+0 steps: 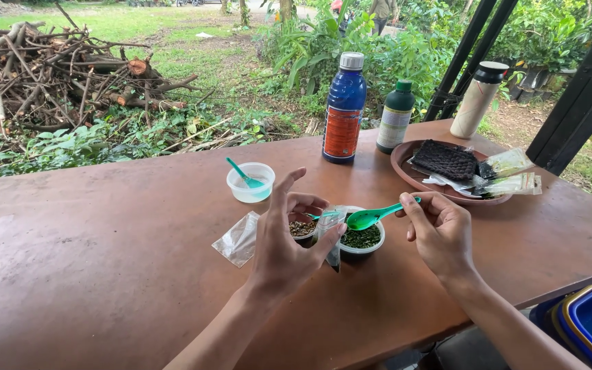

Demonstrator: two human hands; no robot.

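My left hand [284,248] holds a small clear plastic bag [329,236] upright between thumb and fingers, just above the table. My right hand [440,233] grips a green plastic spoon [371,216] by its handle, the bowl pointing left at the bag's mouth. Right beneath the spoon sits a small clear cup of dark green flakes [362,238]. Another small cup with brown bits [301,228] sits behind my left hand, partly hidden by my fingers.
On the brown table [104,274]: an empty clear bag [240,238], a cup with a teal spoon [250,181], a blue bottle [344,108], a green bottle [395,116], a cream flask [477,100], a brown dish of packets [460,171]. A blue bin [584,322] stands at lower right.
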